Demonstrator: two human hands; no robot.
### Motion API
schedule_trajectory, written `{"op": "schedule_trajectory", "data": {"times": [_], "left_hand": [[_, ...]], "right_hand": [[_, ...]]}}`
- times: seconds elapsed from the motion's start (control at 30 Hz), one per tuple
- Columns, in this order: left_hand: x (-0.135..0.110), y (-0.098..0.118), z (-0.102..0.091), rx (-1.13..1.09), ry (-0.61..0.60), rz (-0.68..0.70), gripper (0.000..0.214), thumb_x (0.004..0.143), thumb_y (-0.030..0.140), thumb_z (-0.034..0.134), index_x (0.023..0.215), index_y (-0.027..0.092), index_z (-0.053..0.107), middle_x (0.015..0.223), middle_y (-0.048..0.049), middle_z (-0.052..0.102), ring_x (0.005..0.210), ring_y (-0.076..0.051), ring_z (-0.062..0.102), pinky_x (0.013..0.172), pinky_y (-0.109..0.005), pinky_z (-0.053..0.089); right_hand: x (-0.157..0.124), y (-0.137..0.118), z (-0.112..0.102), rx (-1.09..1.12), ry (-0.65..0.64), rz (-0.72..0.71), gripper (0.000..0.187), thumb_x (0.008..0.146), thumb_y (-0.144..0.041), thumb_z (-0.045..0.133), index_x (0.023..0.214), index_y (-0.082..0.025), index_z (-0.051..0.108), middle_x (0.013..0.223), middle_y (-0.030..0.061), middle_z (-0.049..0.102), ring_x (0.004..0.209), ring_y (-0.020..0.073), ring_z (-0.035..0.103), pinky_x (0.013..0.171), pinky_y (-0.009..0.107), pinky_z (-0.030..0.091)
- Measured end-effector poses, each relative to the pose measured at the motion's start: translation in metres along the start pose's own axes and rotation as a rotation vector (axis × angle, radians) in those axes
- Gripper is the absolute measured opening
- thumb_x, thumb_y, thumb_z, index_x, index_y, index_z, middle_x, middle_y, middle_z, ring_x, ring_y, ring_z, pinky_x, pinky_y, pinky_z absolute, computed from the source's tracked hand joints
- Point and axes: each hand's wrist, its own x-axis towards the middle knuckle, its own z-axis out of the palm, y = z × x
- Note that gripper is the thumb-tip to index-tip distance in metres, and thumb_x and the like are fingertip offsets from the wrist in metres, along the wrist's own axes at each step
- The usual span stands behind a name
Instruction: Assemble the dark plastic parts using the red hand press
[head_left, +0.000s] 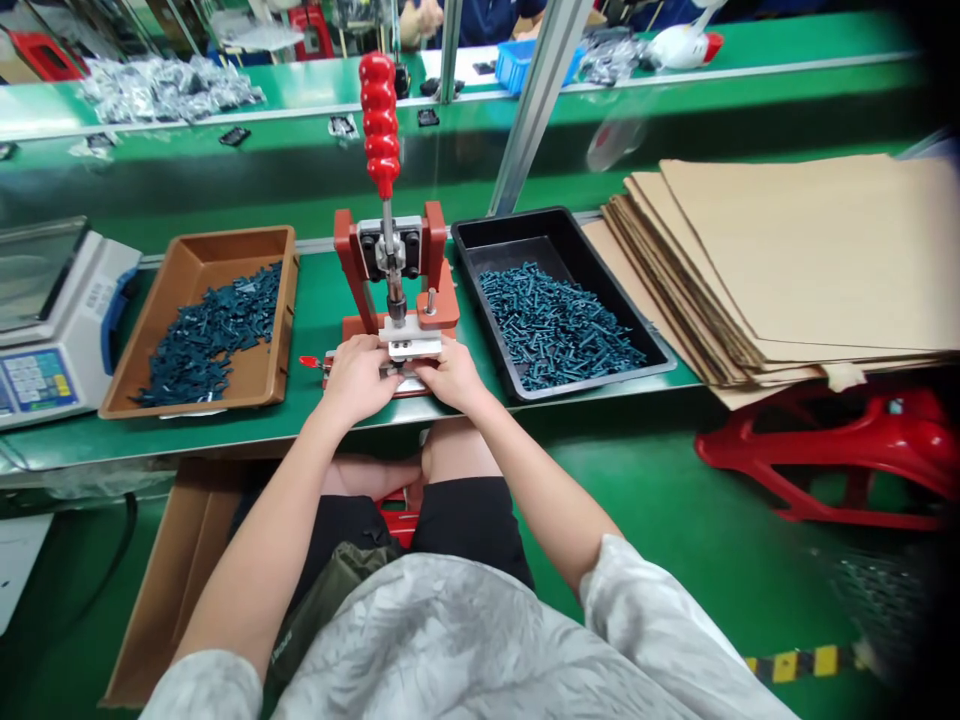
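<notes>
A hand-lever press [389,265] with a red ribbed handle [380,125] pointing upright stands on the green bench in front of me. My left hand [360,378] is at the left of its metal fixture, fingers bent in toward the front. From the right, my right hand [452,374] meets the same fixture, thumb and fingers closed together below the silver block [414,344]. Whatever the fingertips pinch is too small and too hidden to name. Dark blue flat parts lie in the brown tray [288,330]; short blue pin-like pieces fill part of the black tray [551,232].
A weighing scale [90,310] stands at the left. Cardboard sheets [810,250] are stacked at the right, above a red stool [847,450]. Behind a metal post [540,100] are bagged parts [169,88], a blue basket [517,68] and another person [480,20].
</notes>
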Motion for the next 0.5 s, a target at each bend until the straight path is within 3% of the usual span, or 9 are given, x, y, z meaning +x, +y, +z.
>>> {"op": "schedule_trajectory", "data": {"times": [0.5], "left_hand": [[-0.0005, -0.0085, -0.0023, 0.095, -0.060, 0.159, 0.030, 0.088, 0.038, 0.058, 0.105, 0.020, 0.076, 0.114, -0.0147, 0.063, 0.112, -0.035, 0.053, 0.097, -0.052, 0.044]], "right_hand": [[0.0037, -0.0005, -0.0065, 0.061, -0.060, -0.103, 0.017, 0.083, -0.017, 0.071, 0.098, -0.021, 0.080, 0.113, 0.0064, 0.073, 0.104, 0.0225, 0.069, 0.097, 0.036, 0.053]]}}
